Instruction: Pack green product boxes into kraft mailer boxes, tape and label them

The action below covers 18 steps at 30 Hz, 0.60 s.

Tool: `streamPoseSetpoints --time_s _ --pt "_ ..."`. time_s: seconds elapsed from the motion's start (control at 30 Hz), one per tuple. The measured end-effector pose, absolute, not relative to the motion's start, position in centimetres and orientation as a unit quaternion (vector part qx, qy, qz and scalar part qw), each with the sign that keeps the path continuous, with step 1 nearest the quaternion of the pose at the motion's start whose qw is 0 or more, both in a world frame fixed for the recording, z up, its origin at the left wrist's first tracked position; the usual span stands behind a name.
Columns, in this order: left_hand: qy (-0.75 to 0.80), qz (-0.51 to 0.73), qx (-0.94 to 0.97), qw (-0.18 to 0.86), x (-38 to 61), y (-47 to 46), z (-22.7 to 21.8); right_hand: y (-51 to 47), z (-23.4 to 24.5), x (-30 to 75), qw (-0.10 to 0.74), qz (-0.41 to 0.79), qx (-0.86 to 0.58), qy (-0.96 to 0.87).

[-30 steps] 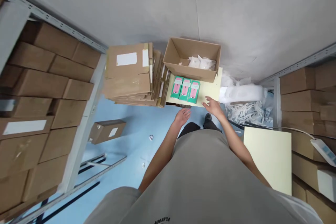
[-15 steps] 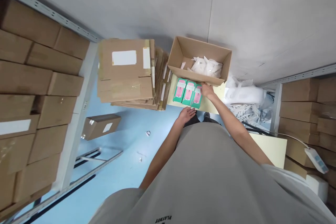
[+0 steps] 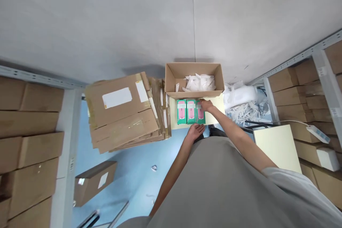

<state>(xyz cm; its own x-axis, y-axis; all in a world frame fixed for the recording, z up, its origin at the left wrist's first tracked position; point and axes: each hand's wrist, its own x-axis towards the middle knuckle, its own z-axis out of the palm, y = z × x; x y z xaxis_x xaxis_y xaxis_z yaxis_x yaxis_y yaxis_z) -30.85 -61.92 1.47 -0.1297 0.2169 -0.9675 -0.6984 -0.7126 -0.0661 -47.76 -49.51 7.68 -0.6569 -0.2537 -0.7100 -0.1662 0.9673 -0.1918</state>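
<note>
Head view: three upright-laid green cardboard boxes with pink fronts (image 3: 191, 112) are lined up side by side on the cream tabletop (image 3: 219, 101), just in front of an open brown cardboard carton (image 3: 195, 94). That much is done. White crumpled packets (image 3: 201, 82) are held in the carton; no green box can be seen inside, and its top is left unclosed. The rightmost box's upper end is touched by the right hand (image 3: 206, 105); whether it is pinched cannot be told. The left hand (image 3: 196, 131) is held palm up by that box's lower end, fingers loosely spread, nothing seen gripped. Print on the green boxes is too small to be read; no brand made out. A white rectangular paper label (image 3: 117, 97) is stuck on the flattened brown cardboard stack (image 3: 125, 128), no legible writing.
</note>
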Motion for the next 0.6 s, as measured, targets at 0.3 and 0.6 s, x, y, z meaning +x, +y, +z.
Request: streamPoseSetpoints --time_s 0.3,0.6 --pt "0.229 0.694 -0.566 0.382 -27.8 -60.3 2.4 -43.4 9.0 -40.9 0.364 -0.089 -0.024 0.927" --pt "0.370 0.595 -0.452 0.552 -28.4 -50.5 4.5 -31.3 12.6 -25.5 0.176 -0.170 0.241 0.939"
